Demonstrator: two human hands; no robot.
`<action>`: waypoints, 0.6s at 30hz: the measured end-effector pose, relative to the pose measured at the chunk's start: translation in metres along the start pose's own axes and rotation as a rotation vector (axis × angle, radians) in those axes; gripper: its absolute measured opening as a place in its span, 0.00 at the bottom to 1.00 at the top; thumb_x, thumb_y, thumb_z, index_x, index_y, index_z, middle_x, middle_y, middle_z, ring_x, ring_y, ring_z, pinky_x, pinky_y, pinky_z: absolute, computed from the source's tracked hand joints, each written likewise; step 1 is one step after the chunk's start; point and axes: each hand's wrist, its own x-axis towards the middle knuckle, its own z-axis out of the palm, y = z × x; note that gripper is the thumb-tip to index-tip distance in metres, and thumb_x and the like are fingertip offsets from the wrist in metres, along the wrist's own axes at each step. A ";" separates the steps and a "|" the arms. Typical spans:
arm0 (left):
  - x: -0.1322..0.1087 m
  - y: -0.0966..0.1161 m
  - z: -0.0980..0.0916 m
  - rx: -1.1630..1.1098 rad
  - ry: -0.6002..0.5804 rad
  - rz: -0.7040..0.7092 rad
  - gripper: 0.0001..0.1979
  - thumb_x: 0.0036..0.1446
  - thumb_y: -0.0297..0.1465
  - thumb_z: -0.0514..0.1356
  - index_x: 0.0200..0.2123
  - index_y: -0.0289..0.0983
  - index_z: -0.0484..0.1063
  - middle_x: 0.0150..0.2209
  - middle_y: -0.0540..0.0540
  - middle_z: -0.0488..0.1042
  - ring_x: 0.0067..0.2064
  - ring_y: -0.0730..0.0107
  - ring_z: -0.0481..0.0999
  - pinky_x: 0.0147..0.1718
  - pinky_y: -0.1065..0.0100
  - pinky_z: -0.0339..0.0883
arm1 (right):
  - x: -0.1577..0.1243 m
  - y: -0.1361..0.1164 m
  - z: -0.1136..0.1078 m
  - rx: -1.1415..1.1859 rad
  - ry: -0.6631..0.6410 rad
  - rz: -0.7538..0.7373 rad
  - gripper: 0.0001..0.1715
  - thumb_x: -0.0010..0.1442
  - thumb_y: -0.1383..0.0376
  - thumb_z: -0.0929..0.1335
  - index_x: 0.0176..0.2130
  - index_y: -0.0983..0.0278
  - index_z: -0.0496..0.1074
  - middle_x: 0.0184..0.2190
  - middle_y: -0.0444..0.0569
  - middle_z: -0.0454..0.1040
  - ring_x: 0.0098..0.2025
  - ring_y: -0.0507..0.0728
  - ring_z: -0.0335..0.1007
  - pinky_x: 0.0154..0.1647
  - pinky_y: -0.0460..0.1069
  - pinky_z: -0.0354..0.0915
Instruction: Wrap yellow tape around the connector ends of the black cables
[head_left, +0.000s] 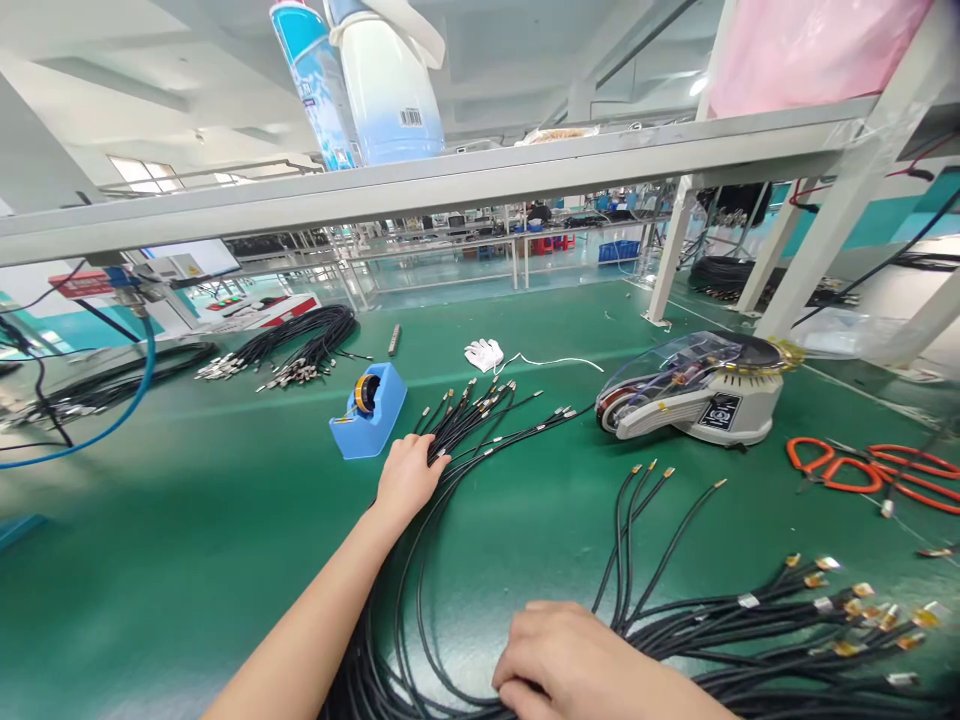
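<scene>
My left hand (409,470) is closed around a bundle of black cables (469,425), just behind their metal-tipped ends. The bundle curves from there down toward the bottom of the view. Low in the middle, my right hand (562,655) has its fingers curled over black cables at the bottom edge; its fingertips are partly hidden. To its right spreads a second group of black cables (720,620), whose ends carry yellowish tape and small white labels. A blue tape dispenser (371,410) with a roll of amber tape stands just beyond my left hand.
A round automatic tape dispenser (705,390) stands at right, near orange-handled scissors (832,465). A white glove (484,354) lies farther back. More coiled cables (300,340) rest at back left. A shelf beam (450,185) crosses above the green table (225,520), with bottles on it.
</scene>
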 end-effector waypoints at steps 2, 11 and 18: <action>0.012 -0.005 0.007 0.018 -0.002 -0.036 0.14 0.61 0.36 0.59 0.47 0.35 0.70 0.49 0.42 0.70 0.50 0.60 0.71 0.50 0.51 0.65 | 0.003 0.002 0.001 -0.031 -0.025 -0.003 0.07 0.60 0.65 0.67 0.32 0.59 0.75 0.29 0.42 0.76 0.32 0.51 0.69 0.36 0.43 0.59; 0.031 -0.037 -0.005 -0.030 0.021 -0.228 0.15 0.63 0.37 0.57 0.49 0.34 0.68 0.45 0.43 0.72 0.41 0.66 0.75 0.40 0.60 0.72 | 0.012 0.007 0.010 -0.087 -0.073 0.006 0.07 0.59 0.58 0.69 0.36 0.54 0.79 0.28 0.41 0.77 0.31 0.52 0.70 0.26 0.45 0.56; 0.022 -0.027 0.008 0.013 -0.030 -0.061 0.14 0.62 0.38 0.57 0.45 0.35 0.71 0.47 0.43 0.72 0.47 0.62 0.73 0.47 0.54 0.68 | 0.007 0.014 0.018 -0.037 -0.033 -0.002 0.09 0.61 0.57 0.68 0.38 0.54 0.78 0.29 0.42 0.76 0.33 0.52 0.70 0.26 0.45 0.56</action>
